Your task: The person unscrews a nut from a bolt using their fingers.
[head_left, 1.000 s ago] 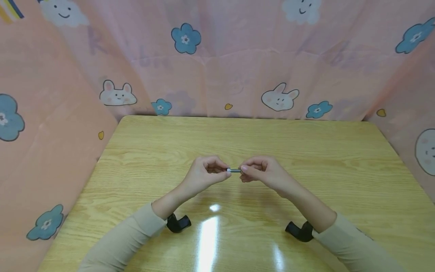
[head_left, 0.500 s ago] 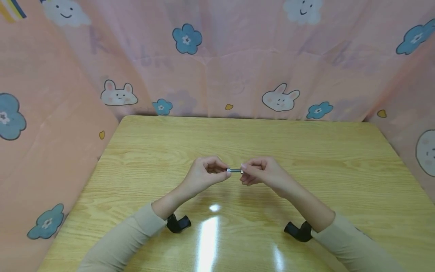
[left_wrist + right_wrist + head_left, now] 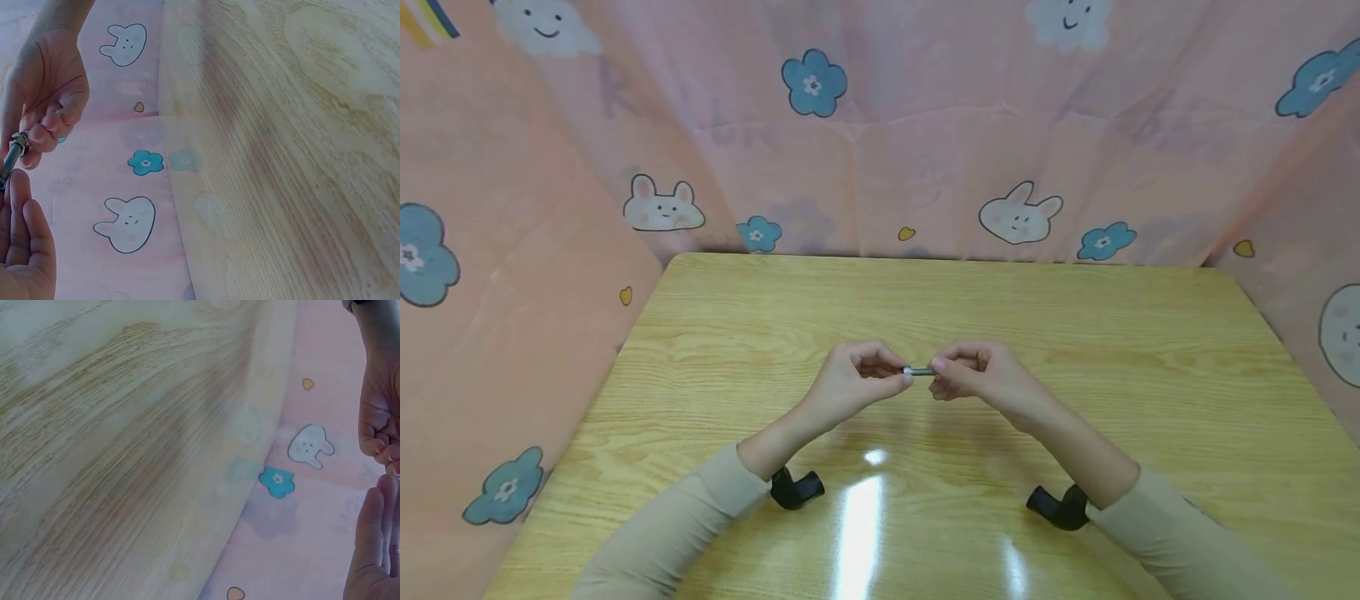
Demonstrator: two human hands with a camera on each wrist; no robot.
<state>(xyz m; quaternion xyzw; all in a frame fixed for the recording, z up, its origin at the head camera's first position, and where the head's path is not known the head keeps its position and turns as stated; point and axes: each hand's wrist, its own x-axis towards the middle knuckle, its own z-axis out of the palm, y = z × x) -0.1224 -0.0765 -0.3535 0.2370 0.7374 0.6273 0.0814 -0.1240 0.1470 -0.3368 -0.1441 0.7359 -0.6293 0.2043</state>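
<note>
A small silvery metal bolt [image 3: 922, 372] lies level between the two hands, above the table. My left hand [image 3: 859, 377] pinches its left end between thumb and fingertips, hiding most of that end. At the other end, the thumb and fingers of my right hand [image 3: 981, 377] pinch a hex nut, which is covered in the head view. The left wrist view shows this nut [image 3: 21, 140] on the threaded shank, right at the right hand's fingertips. In the right wrist view both hands stand at the right edge, with the bolt out of sight.
The hands are over a wooden table [image 3: 760, 308] with a glossy top. Behind and beside it hangs a pink cloth [image 3: 880, 167] printed with rabbits, flowers and clouds. Black wrist-camera mounts [image 3: 796, 490] stick out below both sleeves.
The right thumb and fingers shift about the nut end; the nut showed half a second ago and is now covered. Both hands have risen slightly, the left keeping its pinch.
</note>
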